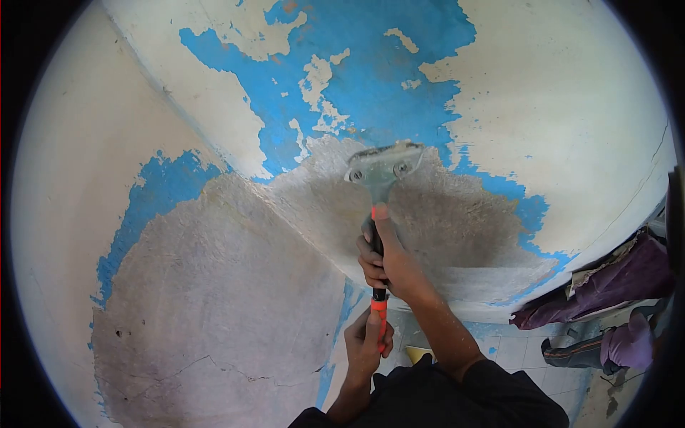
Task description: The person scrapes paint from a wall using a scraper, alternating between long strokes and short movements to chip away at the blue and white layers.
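Both hands grip one long-handled scraper (386, 170), its wide metal head with two screws set against the wall. My right hand (386, 258) is closed round the black upper part of the handle, thumb along the shaft. Lower down, my left hand (367, 339) wraps the orange end of the handle (379, 314). The blade edge lies where blue paint (389, 93) meets bare grey plaster (457, 221). Above and around the blue, patches of cream paint (528, 100) remain on the wall.
Left of the wall's corner line, another bare plaster area (221, 307) has a crack across it. At lower right are a dark purple cloth (606, 282) and a lilac and dark bundle (621, 346) by the tiled floor (506, 349).
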A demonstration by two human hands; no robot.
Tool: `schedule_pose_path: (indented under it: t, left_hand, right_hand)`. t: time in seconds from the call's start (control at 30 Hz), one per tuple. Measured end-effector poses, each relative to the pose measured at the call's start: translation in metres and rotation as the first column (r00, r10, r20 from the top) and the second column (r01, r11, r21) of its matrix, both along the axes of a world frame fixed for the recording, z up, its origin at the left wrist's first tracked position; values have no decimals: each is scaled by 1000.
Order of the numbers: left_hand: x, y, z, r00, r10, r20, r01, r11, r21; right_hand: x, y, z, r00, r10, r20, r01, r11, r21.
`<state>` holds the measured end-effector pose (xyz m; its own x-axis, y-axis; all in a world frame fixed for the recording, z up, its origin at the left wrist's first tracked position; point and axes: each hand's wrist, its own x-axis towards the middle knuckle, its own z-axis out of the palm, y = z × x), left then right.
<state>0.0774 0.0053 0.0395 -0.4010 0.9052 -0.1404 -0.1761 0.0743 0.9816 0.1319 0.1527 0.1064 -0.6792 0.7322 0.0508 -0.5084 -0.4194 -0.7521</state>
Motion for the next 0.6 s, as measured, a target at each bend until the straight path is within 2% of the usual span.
schedule_pose_path:
  t: [0.1, 0.2, 0.3, 0.37, 0.6]
  left_hand:
    - [9, -10, -18, 998, -25, 64, 27, 999, -28]
    - [13, -12, -17, 991, -83, 109, 89, 995, -49]
    - [11, -1, 0, 996, -82, 41, 83, 996, -14]
    - [7, 1, 2, 996, -86, -3, 86, 996, -4]
    - [23, -8, -18, 994, -86, 74, 89, 995, -34]
  right_hand:
    - [9, -9, -16, 997, -32, 68, 36, 997, -65]
    - [21, -11, -19, 998, -40, 47, 46, 992, -120]
    - [20, -5, -4, 998, -60, -20, 59, 995, -80]
    - [19, -6, 3, 997, -72, -1, 71, 994, -78]
    - [29, -8, -22, 998, -37, 50, 42, 995, -96]
